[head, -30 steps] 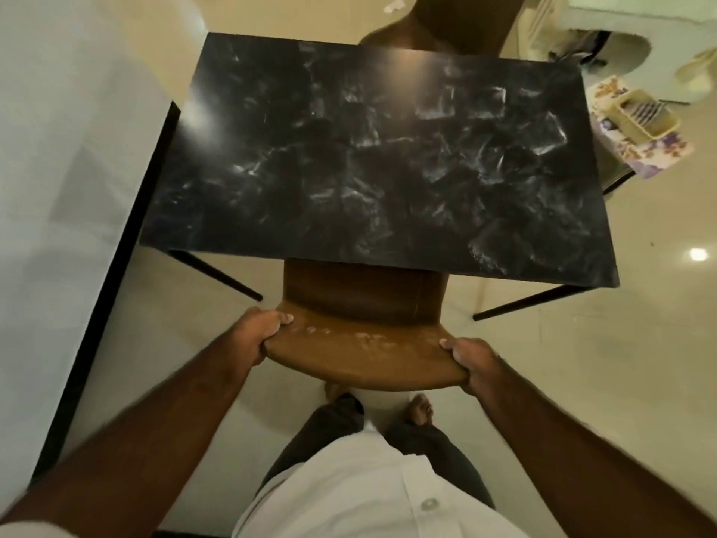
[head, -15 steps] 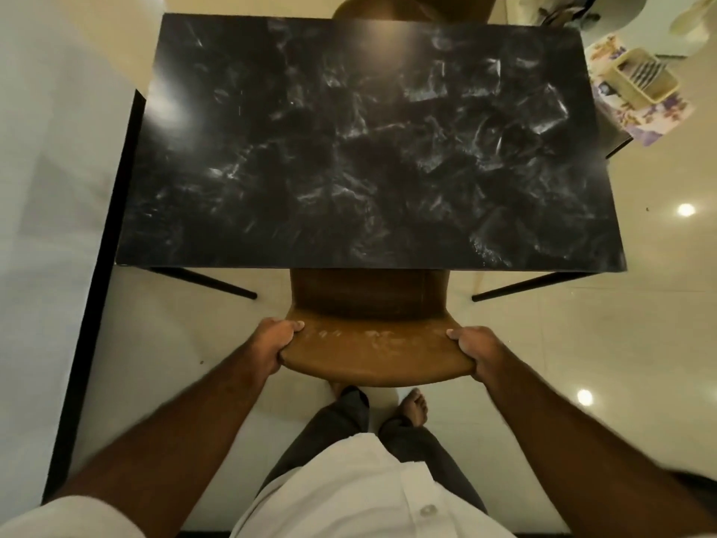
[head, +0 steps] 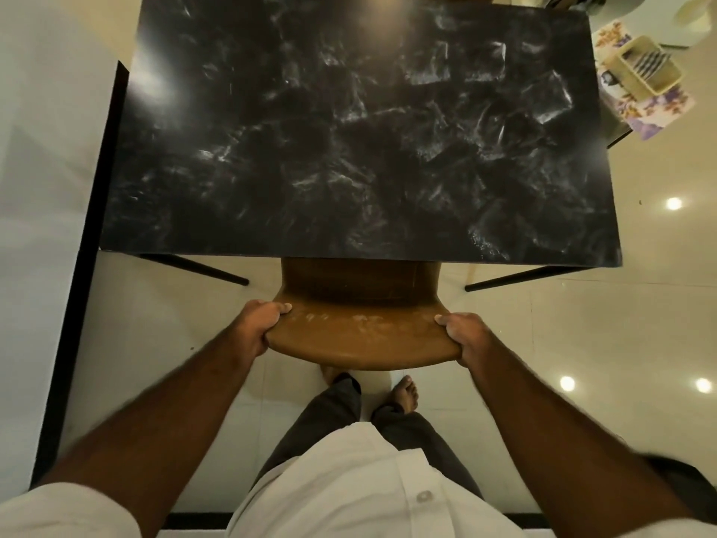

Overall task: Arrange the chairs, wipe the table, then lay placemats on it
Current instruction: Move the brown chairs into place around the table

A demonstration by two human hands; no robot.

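Note:
A brown wooden chair (head: pixel 361 335) stands at the near edge of the black marble-patterned table (head: pixel 349 141), its seat hidden under the tabletop. My left hand (head: pixel 258 328) grips the left end of the chair's backrest. My right hand (head: pixel 463 337) grips the right end of the same backrest. Floral placemats (head: pixel 655 110) lie on a low surface past the table's far right corner.
A beige cutlery basket (head: pixel 646 67) sits on the placemats. A white wall (head: pixel 42 149) with a black skirting strip runs along the left. Black table legs (head: pixel 516 277) splay outward under the near corners. Glossy cream floor (head: pixel 620 324) extends to the right. My bare feet stand behind the chair.
The chair has slid further under the table with both hands still holding its backrest. My view has moved closer to the table.

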